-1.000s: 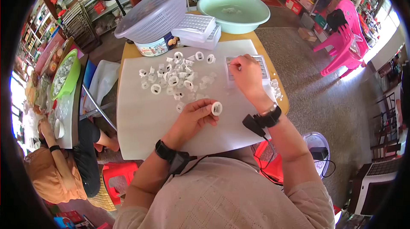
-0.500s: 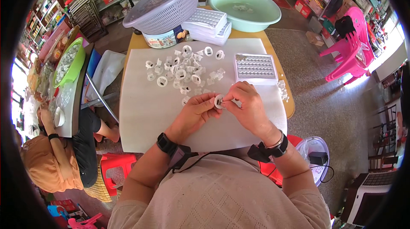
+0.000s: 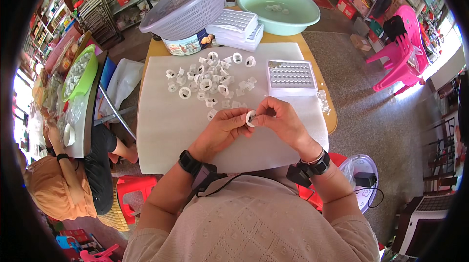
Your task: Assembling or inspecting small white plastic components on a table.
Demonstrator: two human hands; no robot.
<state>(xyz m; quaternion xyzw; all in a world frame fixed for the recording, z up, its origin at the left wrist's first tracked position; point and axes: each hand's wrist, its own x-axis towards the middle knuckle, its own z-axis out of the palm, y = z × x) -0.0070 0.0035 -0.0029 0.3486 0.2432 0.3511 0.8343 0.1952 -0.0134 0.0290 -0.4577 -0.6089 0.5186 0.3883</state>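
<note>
My left hand [image 3: 224, 129] is closed around the edge of a small white plastic ring-shaped fitting [image 3: 250, 118] with a dark slot in its middle. Thumb and fingers of my right hand [image 3: 284, 123] pinch together at the fitting's right side; whatever tiny piece they may hold is hidden. Beyond my hands lies a loose pile of similar white ring fittings [image 3: 205, 84], and next to it a few small translucent pieces [image 3: 247, 84]. A white tray [image 3: 291, 92] with rows of small silvery round parts sits past my right hand.
Small white pieces [image 3: 323, 101] lie at the table's right edge. Stacked white trays [image 3: 237, 22], a lilac basket [image 3: 190, 10] on a round tin [image 3: 183, 46] and a green basin [image 3: 278, 27] stand at the back. At left, a person in orange [image 3: 61, 184] works at another table.
The fitting stays in my left hand. My right thumb and fingers have shifted slightly downward against its right side. The pile and tray are unchanged.
</note>
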